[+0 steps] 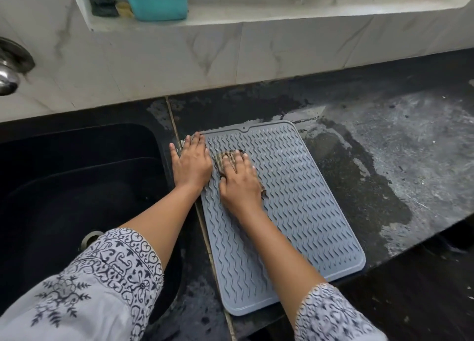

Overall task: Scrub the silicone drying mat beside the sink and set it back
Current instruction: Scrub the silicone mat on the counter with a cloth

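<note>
The black stone tabletop (384,148) fills the right half of your view, wet and streaked with grey film. To your left is the black sink (77,173), its drain (89,238) showing just past your patterned left sleeve (89,289). Behind both is a white marble-look tiled wall (179,58).

The grey silicone drying mat (295,199) lies flat on the tabletop just right of the sink, with only a narrow strip of stone between them. Its long side runs away from you, the wavy ridges face up, and the near end reaches the front edge of the tabletop.

A teal tub (156,0) stands on the ledge above the wall, with a dark lump beside it (too blurred to name).

Your left hand (191,161) lies flat on the far left edge of the mat. Its fingers are straight and close together, and the thumb side rests on the stone strip.

Your right hand (239,184) presses down just beside it. The fingers are slightly spread and laid nearly straight across a brownish scrubber (225,157), which lies on the mat's far left part. The scrubber peeks out past your fingertips and by the wrist.

A chrome tap (9,76) shows at the left edge.
</note>
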A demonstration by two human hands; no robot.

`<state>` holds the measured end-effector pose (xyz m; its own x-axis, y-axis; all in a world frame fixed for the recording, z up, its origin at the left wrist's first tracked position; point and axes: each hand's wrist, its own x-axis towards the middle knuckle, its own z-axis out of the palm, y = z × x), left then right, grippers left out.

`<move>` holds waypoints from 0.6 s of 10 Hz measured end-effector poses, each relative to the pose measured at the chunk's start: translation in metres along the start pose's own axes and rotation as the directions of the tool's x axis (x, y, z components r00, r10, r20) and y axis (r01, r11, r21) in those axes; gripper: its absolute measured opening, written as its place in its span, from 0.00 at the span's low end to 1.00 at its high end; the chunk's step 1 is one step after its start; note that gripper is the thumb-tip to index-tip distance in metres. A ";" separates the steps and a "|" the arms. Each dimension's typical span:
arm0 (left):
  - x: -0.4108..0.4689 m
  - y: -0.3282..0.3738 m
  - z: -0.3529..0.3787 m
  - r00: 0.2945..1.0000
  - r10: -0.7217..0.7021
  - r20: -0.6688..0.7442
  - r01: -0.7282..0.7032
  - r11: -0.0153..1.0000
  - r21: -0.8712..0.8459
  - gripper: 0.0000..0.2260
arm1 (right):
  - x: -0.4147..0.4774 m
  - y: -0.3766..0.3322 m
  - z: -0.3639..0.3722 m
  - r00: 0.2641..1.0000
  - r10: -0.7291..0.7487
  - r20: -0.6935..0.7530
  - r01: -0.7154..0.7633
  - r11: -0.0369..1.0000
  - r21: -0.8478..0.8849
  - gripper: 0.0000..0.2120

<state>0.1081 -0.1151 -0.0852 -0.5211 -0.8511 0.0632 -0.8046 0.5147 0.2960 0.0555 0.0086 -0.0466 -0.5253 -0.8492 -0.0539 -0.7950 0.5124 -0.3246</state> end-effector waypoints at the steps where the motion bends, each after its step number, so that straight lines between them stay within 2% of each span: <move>1: 0.000 0.000 0.000 1.000 -0.002 -0.005 0.002 1.000 -0.004 0.23 | -0.004 0.005 0.006 0.999 -0.021 -0.024 0.020 0.999 -0.047 0.25; 2: 0.000 -0.001 0.000 1.000 0.001 0.000 -0.001 1.000 -0.011 0.23 | -0.036 0.017 -0.001 0.995 -0.099 -0.020 0.096 0.988 -0.119 0.26; 3: 0.000 -0.002 0.000 1.000 -0.003 0.005 0.003 1.000 -0.021 0.23 | -0.093 0.035 -0.010 0.987 -0.127 0.095 0.139 0.980 -0.139 0.32; 4: 0.000 -0.002 0.000 1.000 -0.002 0.008 0.003 1.000 -0.021 0.23 | -0.131 0.043 -0.032 0.974 -0.102 0.203 0.118 0.991 -0.069 0.30; 5: 0.000 -0.002 0.000 1.000 0.003 0.009 -0.003 1.000 -0.026 0.23 | -0.116 0.045 -0.054 0.973 -0.058 0.222 0.040 0.996 0.082 0.22; 6: 0.000 -0.002 0.001 1.000 0.006 0.008 -0.006 1.000 -0.030 0.23 | -0.067 0.036 -0.047 0.997 -0.002 0.082 -0.012 0.985 0.172 0.22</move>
<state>0.1096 -0.1161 -0.0863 -0.5285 -0.8470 0.0576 -0.7924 0.5166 0.3243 0.0478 0.0903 -0.0100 -0.4966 -0.8581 -0.1307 -0.7248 0.4929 -0.4814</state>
